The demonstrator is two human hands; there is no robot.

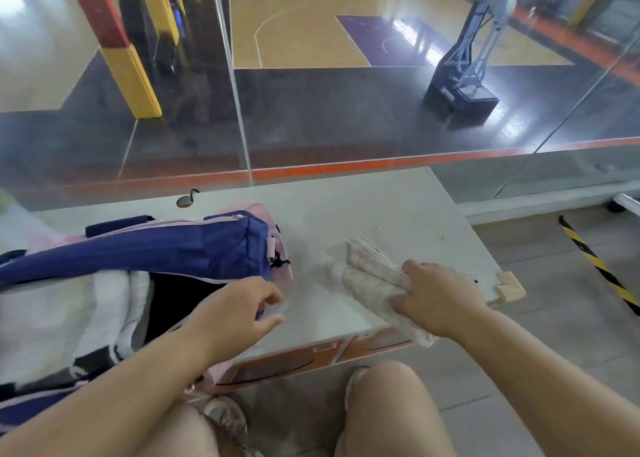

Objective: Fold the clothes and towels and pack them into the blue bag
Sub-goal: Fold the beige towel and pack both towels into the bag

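Right hand (440,297) fingers gripping towel (370,276) on tabletop (381,214). Left hand (239,311) fingers hanging relaxed, holding nothing, maybe brushing blue bag (156,248) rim; white clothes (104,304) lying inside, left of them.

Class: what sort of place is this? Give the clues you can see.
Most likely an indoor sports hall: a basketball court with painted lines, a hoop stand, and a glass barrier beyond the table.

One blue bag (173,245), one towel (367,276), two hands (239,304) (440,297), one table (398,214)
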